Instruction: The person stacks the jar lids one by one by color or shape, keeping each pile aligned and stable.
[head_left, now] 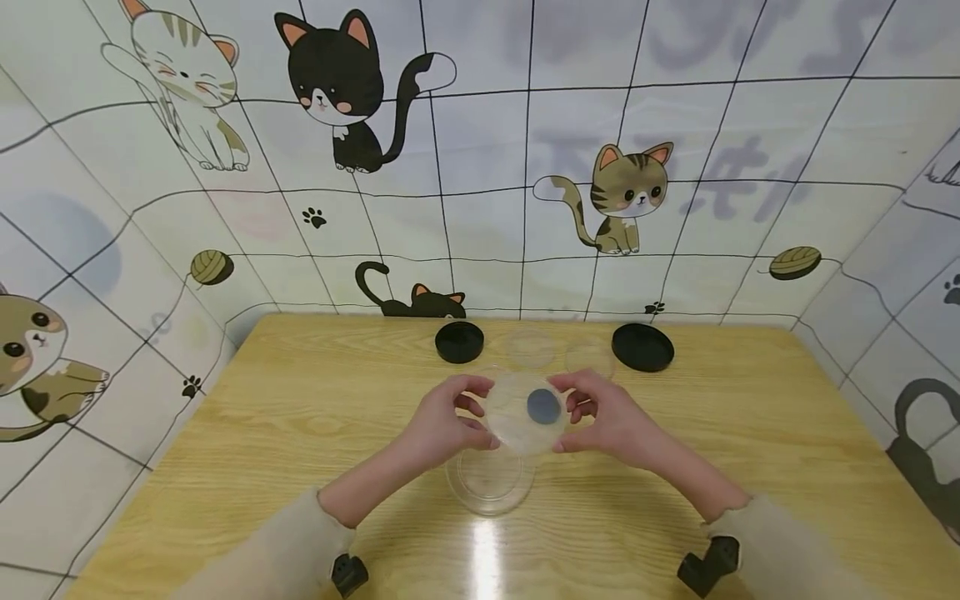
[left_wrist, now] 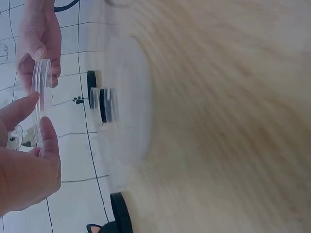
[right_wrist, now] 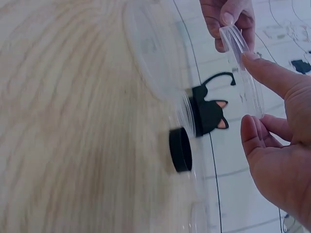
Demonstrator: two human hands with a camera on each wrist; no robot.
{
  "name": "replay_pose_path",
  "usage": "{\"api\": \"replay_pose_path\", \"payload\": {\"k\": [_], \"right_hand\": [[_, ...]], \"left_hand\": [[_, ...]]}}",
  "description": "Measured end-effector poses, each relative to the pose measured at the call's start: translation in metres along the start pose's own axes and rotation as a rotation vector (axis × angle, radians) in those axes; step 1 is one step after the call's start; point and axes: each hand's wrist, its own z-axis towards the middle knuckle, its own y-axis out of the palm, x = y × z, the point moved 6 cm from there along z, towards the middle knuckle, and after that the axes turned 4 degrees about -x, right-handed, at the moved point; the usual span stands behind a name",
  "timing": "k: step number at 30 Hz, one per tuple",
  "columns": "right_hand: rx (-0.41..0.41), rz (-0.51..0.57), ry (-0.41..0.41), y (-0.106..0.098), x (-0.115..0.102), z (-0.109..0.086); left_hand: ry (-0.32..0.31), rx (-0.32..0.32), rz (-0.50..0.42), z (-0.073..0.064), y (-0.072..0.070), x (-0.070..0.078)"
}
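A clear round petri dish [head_left: 513, 429] is held up over the table between both hands, its flat face toward the head camera. My left hand [head_left: 448, 419] pinches its left edge with thumb and fingers; my right hand [head_left: 606, 419] grips the opposite edge. Edge-on in the left wrist view, the petri dish [left_wrist: 42, 82] shows a thin, layered rim. A dark grey-blue disc [head_left: 543, 406] appears within its outline in the head view. Below the hands, a larger clear round dish [head_left: 491, 504] lies on the table, its far part overlapped by the held dish.
Toward the back of the wooden table [head_left: 315, 433] lie a black round lid [head_left: 459, 342], a larger black round lid [head_left: 642, 347] and two clear round pieces, one in the middle [head_left: 531, 346] and one farther right [head_left: 590, 354]. A cat-patterned cloth wall [head_left: 487, 225] stands behind.
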Motion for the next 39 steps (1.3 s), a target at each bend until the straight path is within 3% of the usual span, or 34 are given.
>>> {"api": "replay_pose_path", "payload": {"k": [8,15,28,39], "right_hand": [[-0.062,0.006,-0.018,0.040,0.003,0.008],[-0.093,0.046,0.048,0.059,0.012,0.006],[-0.123,-0.003,0.050,0.072,0.019,0.007],[-0.146,-0.112,0.059,0.076,0.017,0.011]], "left_hand": [[-0.054,0.029,-0.022,-0.030,-0.016,-0.021],[-0.079,0.021,-0.014,-0.043,-0.018,-0.039],[-0.067,0.054,0.102,-0.045,-0.018,-0.056],[-0.074,0.042,0.122,-0.043,-0.017,-0.060]]}}
